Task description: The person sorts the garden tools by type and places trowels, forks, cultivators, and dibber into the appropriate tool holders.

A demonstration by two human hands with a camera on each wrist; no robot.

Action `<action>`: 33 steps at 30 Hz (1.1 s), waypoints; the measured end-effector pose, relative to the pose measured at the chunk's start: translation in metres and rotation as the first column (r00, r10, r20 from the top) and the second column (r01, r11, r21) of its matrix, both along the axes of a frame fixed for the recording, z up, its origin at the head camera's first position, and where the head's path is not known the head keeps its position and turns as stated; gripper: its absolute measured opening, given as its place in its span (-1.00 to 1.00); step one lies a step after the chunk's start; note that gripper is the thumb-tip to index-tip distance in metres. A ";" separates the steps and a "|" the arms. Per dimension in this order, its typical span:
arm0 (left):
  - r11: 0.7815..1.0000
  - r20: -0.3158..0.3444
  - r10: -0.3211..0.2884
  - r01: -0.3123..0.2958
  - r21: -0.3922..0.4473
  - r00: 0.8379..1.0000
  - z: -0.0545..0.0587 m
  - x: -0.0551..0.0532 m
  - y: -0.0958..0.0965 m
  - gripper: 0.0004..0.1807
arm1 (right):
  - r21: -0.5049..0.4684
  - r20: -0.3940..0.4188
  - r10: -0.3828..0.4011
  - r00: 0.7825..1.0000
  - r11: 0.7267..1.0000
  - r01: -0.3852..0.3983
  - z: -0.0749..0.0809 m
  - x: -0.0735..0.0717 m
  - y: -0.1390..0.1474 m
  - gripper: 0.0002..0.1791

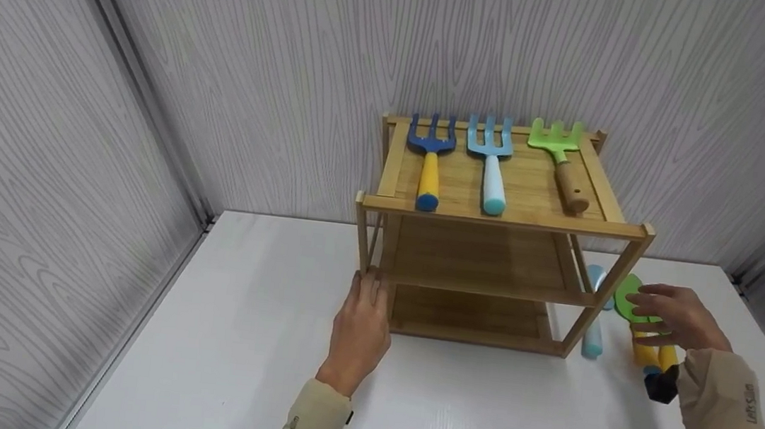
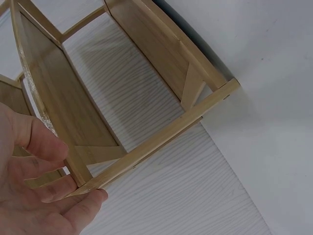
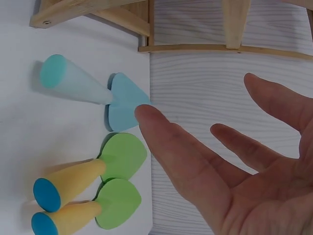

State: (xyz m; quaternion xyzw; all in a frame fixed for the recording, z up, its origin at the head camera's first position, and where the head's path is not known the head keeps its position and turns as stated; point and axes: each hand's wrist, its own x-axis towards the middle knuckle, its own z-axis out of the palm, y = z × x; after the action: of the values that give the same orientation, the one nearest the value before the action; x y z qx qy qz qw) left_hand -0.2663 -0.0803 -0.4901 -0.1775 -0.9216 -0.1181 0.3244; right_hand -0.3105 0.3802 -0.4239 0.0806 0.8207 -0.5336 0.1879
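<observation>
A three-tier wooden shelf (image 1: pixel 531 220) stands on a white table. My left hand (image 1: pixel 360 336) grips its left front post at the middle tier, with thumb and fingertips around the joint in the left wrist view. To the right of the shelf, my right hand (image 1: pixel 681 317) hovers with spread, slightly bent fingers, holding nothing. Near it lie a light blue toy shovel (image 3: pixel 129 103) with a pale handle and two green shovels, one (image 3: pixel 126 154) beside the other (image 3: pixel 120 203), both yellow-handled. In the head view the right hand partly hides the green pair.
On the top tier lie three toy hand rakes side by side: dark blue with a yellow handle (image 1: pixel 429 173), light blue (image 1: pixel 493 180), and green with a wooden handle (image 1: pixel 572 186). Wood-grain panels (image 1: pixel 282 90) enclose the white table (image 1: pixel 248 342) at back and sides.
</observation>
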 end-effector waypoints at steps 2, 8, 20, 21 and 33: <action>1.000 -0.007 0.006 -0.006 -0.012 1.000 0.000 -0.001 0.000 -0.49 | -0.009 0.010 -0.008 1.000 1.000 0.009 -0.005 0.000 0.000 -0.11; 0.999 -0.010 0.019 -0.020 -0.036 1.000 0.002 -0.001 0.001 -0.47 | -0.038 0.069 -0.016 0.997 0.999 0.019 -0.019 -0.002 0.000 -0.12; 1.000 -0.012 0.010 -0.011 -0.013 1.000 0.006 -0.002 0.000 -0.50 | -0.022 0.097 -0.048 0.994 0.998 0.050 -0.037 -0.010 -0.017 -0.16; 1.000 -0.010 0.011 -0.011 -0.013 1.000 0.006 -0.002 0.000 -0.49 | -0.019 0.096 -0.049 0.994 0.998 0.051 -0.038 -0.010 -0.018 -0.17; 1.000 -0.028 -0.008 0.007 -0.021 1.000 0.000 -0.001 0.000 -0.49 | -0.015 0.093 -0.111 0.989 0.994 0.113 -0.054 -0.003 -0.020 -0.29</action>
State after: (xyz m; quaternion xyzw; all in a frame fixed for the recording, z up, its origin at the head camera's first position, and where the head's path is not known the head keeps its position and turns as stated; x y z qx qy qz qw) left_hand -0.2673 -0.0802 -0.4900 -0.1859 -0.9175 -0.1074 0.3350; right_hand -0.3138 0.3601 -0.4777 0.1490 0.7998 -0.5474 0.1961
